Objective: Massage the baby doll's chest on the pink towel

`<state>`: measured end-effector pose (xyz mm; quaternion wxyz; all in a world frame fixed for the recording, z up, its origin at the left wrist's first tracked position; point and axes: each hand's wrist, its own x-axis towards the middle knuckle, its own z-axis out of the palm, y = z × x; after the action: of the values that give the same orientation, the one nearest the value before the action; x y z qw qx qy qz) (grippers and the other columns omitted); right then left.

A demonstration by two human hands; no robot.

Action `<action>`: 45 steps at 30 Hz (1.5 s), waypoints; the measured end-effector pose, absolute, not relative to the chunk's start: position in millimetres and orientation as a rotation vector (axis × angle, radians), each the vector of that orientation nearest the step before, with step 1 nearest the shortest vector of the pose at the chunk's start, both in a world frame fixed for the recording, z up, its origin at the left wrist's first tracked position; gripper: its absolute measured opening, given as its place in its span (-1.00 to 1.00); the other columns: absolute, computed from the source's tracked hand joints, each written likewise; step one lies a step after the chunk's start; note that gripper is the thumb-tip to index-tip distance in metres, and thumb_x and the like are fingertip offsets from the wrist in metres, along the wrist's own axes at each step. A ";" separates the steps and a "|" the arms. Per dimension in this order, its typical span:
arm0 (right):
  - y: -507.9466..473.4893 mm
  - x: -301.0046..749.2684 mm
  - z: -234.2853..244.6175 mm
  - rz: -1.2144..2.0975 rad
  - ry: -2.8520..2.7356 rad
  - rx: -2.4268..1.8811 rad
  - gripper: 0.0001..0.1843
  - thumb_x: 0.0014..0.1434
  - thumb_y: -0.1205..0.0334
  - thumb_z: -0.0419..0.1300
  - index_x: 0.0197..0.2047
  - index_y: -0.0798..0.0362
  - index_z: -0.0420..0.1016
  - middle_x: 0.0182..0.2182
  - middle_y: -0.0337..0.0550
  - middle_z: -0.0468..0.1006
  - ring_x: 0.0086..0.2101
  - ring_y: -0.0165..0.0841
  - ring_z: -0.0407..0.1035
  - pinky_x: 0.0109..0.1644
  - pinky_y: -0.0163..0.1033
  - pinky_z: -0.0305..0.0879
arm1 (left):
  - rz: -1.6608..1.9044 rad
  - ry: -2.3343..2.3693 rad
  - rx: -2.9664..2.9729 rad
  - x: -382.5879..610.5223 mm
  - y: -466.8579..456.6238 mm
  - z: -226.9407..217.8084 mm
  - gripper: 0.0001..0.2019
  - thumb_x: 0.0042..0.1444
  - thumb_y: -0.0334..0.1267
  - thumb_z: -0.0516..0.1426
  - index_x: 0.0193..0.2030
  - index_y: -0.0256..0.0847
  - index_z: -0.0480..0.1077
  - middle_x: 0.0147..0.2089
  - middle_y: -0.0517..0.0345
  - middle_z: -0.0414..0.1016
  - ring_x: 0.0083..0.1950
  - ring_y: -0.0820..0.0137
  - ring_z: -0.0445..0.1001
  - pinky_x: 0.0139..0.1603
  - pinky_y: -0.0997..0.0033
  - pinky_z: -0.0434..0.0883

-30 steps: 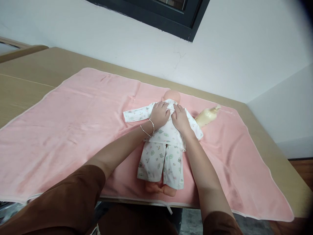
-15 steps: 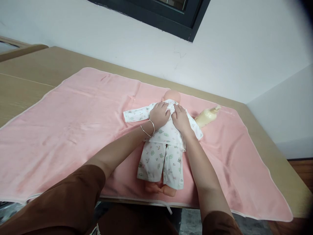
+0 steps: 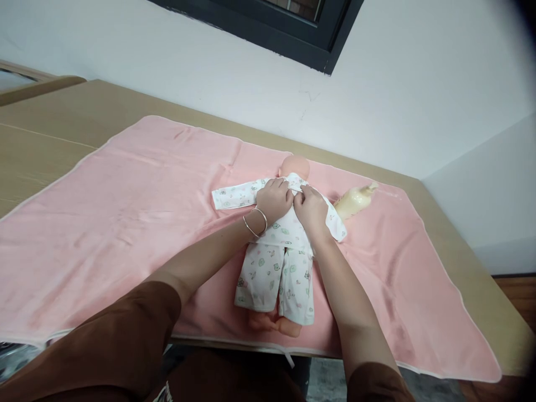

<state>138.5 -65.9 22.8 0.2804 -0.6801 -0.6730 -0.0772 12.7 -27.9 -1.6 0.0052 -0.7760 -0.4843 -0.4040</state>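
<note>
A baby doll (image 3: 295, 165) lies on its back on a pink blanket (image 3: 138, 206), dressed in a white printed shirt (image 3: 288, 229) and matching trousers (image 3: 274, 276). My left hand (image 3: 274, 199), with bracelets on the wrist, rests on the doll's chest, its fingers curled and pinching the shirt near the collar. My right hand (image 3: 310, 207) sits beside it, fingers also curled on the shirt's front edge. The two hands touch at the neckline. The doll's left sleeve lies spread out, empty, toward the left.
A cream feeding bottle (image 3: 355, 200) lies on the blanket just right of the doll. The blanket covers a wooden table (image 3: 62, 111) against a white wall. The table's near edge runs just under the doll's feet (image 3: 274, 324).
Both hands have curled from lying flat on the doll's chest into a pinch on the shirt at the collar. The doll and bottle have not moved.
</note>
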 end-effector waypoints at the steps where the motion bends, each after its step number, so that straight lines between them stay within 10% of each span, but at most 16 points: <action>1: -64.9 139.8 22.0 -0.202 -1.805 -1.806 -0.58 0.29 0.23 -0.06 0.06 0.08 0.52 -0.01 0.07 0.59 0.04 -0.09 0.42 0.06 -0.06 0.35 | -1.274 -1.518 -2.435 12.9 -26.6 -2.4 -0.74 0.25 -0.30 0.00 -0.02 -0.22 0.46 0.09 -0.10 0.53 0.15 0.13 0.43 0.14 0.08 0.41; 12: -49.8 153.9 16.9 0.047 -1.951 -1.645 -0.44 0.26 0.31 -0.08 0.28 0.22 0.34 0.30 0.14 0.31 0.33 -0.10 0.12 0.37 0.12 0.08 | -1.251 -1.388 -2.505 10.8 -19.8 -2.4 -0.69 0.28 -0.31 -0.03 0.05 -0.28 0.43 0.09 -0.13 0.52 0.15 0.13 0.43 0.18 0.07 0.39; 20: -66.9 137.3 22.9 -0.146 -1.738 -1.886 -0.59 0.28 0.21 -0.07 -0.06 0.09 0.58 -0.06 0.11 0.60 0.00 -0.06 0.46 0.09 0.00 0.35 | -1.203 -1.618 -2.403 13.1 -29.5 0.4 -0.76 0.25 -0.24 0.00 -0.16 -0.23 0.47 -0.06 -0.12 0.55 0.03 0.08 0.45 0.01 0.07 0.42; 31: -44.4 159.7 11.7 0.058 -1.966 -1.685 -0.38 0.24 0.29 -0.10 0.34 0.24 0.25 0.32 0.14 0.27 0.34 -0.09 0.10 0.40 0.14 0.02 | -1.088 -1.414 -2.599 9.9 -18.4 3.6 -0.60 0.30 -0.23 -0.04 0.23 -0.24 0.33 0.23 -0.16 0.42 0.27 0.06 0.33 0.29 -0.06 0.22; 45: -65.1 141.0 22.6 -0.263 -1.769 -1.847 -0.66 0.23 0.25 -0.01 -0.12 0.07 0.57 -0.21 0.01 0.64 -0.19 -0.16 0.50 -0.13 -0.18 0.35 | -1.291 -1.547 -2.366 13.7 -28.4 -4.4 -0.76 0.26 -0.22 0.03 -0.26 -0.19 0.51 -0.08 -0.11 0.57 0.03 0.11 0.48 0.01 0.08 0.44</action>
<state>141.0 -65.1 22.6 0.2814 -0.6894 -0.6603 -0.0980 13.7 -28.4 -4.4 0.0171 -0.7612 -0.4977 -0.4154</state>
